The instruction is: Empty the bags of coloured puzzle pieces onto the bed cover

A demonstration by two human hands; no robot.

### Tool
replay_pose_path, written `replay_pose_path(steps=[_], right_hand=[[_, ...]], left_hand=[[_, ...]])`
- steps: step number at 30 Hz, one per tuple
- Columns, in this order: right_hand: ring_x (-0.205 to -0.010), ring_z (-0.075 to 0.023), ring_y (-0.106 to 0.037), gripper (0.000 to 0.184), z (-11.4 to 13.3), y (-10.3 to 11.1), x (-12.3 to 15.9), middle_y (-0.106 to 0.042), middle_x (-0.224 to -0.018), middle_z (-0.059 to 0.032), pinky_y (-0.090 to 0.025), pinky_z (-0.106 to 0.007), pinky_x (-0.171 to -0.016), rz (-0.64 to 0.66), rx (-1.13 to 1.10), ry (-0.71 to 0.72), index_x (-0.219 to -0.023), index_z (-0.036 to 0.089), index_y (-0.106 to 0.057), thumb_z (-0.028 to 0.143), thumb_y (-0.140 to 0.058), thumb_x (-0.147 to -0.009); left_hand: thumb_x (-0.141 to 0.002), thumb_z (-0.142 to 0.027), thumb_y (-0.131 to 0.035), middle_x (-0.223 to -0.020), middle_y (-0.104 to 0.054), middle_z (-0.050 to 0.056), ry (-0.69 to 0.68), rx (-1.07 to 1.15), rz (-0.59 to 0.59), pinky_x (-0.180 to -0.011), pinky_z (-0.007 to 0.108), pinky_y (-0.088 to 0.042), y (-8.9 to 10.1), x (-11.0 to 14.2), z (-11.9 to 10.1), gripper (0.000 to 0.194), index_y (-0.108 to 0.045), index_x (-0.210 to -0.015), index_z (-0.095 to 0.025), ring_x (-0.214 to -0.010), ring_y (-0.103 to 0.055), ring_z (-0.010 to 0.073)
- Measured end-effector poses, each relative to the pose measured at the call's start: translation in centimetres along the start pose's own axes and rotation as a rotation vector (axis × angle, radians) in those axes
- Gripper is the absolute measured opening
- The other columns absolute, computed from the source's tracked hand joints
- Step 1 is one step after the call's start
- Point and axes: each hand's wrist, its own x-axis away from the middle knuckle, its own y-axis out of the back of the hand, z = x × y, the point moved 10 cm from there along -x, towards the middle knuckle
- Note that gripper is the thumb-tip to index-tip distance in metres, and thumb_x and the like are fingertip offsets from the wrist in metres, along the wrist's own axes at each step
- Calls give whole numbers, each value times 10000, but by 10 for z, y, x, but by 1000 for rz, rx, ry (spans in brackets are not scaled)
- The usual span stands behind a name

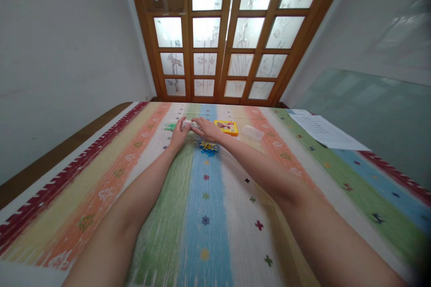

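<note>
Both my hands meet near the far middle of the table. My left hand (179, 132) and my right hand (206, 129) have their fingers closed on a small whitish, see-through packet (190, 124), which looks like a plastic bag; what it contains is too small to make out. Just left of my left hand lies a scatter of small green pieces (170, 127). Nearer to me, below my right hand, is a small heap of blue and yellow pieces (208, 148), which look like tiny building bricks. A yellow box (226, 128) with a printed picture lies right beyond my right hand.
A clear plastic tray (252, 132) lies right of the yellow box. Printed paper sheets (326, 131) rest at the table's right side. A striped, patterned tablecloth (205, 206) covers the table. Wooden doors with frosted panes (205, 31) stand behind it.
</note>
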Motion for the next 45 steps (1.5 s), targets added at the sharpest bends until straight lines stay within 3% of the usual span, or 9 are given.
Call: replay_pose_path(steps=[5,11,18,23,31,37,45], right_hand=[[-1188,-239,-665,399,-6,11,37,-696,-1329,-118,-460,-335,-972,94,-2,6,-1435,192,-530,388,-389,-1117],[-1056,-235,-712,361,-7,13,66,-753,-1209,-103,-464,-301,-851,24,47,-85,-1360,198,-584,324,-350,-1115],[-921,-235,-713,349,3,7,72,-774,-1060,-96,-426,-292,-763,-42,96,-220,-1265,194,-608,334,-328,-1111],[-835,-247,-692,393,-11,16,75,-767,-952,-106,-401,-302,-723,-77,126,-360,-1185,177,-621,350,-275,-1114],[-888,-233,-711,390,-31,27,83,-766,-973,-80,-489,-310,-790,-223,-98,-325,-1153,203,-631,350,-273,-1113],[-918,-204,-735,301,-40,24,88,-784,-1039,-56,-549,-322,-821,-317,-373,-279,-1255,229,-586,334,-355,-1093],[-914,-233,-719,251,-29,24,91,-775,-999,-69,-509,-320,-835,-322,-318,-263,-1189,211,-631,305,-445,-1049]], left_hand=[[-865,-474,-757,-1008,-692,57,54,24,98,-826,318,-578,-29,15,-6,597,-613,-1362,-177,-888,-695,203],[-838,-447,-787,-856,-678,27,70,-35,104,-772,323,-575,-44,29,-14,542,-673,-1303,-193,-834,-696,225],[-853,-435,-753,-860,-683,17,77,11,178,-738,291,-558,-46,30,-14,600,-632,-1375,-164,-752,-674,172],[-852,-446,-734,-1028,-722,52,-6,-35,227,-794,298,-556,-49,31,-18,619,-630,-1394,-164,-835,-671,178],[-862,-287,-597,-1252,-685,80,-34,110,297,-1048,360,-490,-56,32,-32,647,-516,-1498,-202,-1131,-639,209],[-666,-143,-549,-1295,-670,82,-50,153,381,-984,365,-498,-45,19,-36,738,-618,-1399,-202,-1008,-642,192],[-661,-104,-487,-1221,-714,70,-216,39,325,-972,375,-523,-42,22,-63,626,-726,-1232,-201,-1001,-645,199]])
